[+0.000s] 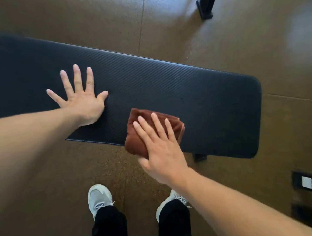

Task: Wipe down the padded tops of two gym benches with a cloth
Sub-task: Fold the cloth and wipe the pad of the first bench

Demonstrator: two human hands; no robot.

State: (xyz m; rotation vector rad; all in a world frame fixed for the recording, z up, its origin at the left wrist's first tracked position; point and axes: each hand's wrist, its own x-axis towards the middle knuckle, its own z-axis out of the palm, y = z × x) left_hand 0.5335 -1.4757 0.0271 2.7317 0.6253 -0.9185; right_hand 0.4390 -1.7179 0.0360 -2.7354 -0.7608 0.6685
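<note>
A black padded gym bench [195, 90] runs across the view from the upper left to the right, its rounded end at the right. A folded brown cloth [136, 135] lies on the near edge of the pad, partly hanging over it. My right hand [161, 150] presses flat on the cloth with its fingers spread. Further left, my left hand [81, 97] rests flat on the bare pad, fingers apart, holding nothing. Only this one bench is in view.
The brown speckled rubber floor [219, 32] surrounds the bench. A black equipment leg [206, 5] stands at the top right. Dark metal equipment with a white label [307, 182] sits at the lower right. My feet in grey shoes [99, 198] stand close to the bench's near side.
</note>
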